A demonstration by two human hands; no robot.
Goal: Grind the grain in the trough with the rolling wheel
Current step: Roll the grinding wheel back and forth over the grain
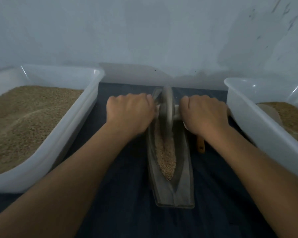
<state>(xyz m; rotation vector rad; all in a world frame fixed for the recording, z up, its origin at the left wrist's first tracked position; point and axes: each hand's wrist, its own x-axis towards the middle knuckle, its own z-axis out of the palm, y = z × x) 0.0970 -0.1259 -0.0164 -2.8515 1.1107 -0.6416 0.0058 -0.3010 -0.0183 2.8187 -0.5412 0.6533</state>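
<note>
Rolling wheel stood upright on edge between the hands, at the far end of the trough. Left hand curled round the axle handle left of the wheel; right hand curled round the pale handle on the other side. Handle axis ran left-right, across the trough. Trough's long axis ran from the person toward the wall, near end pointed and closer than the hands. Grain lay in the groove, nearer than the wheel. Wheel blurred. White tub of grain outside the left hand, second tub outside the right. Small orange object beside the right wrist. All sat on a dark bench.
</note>
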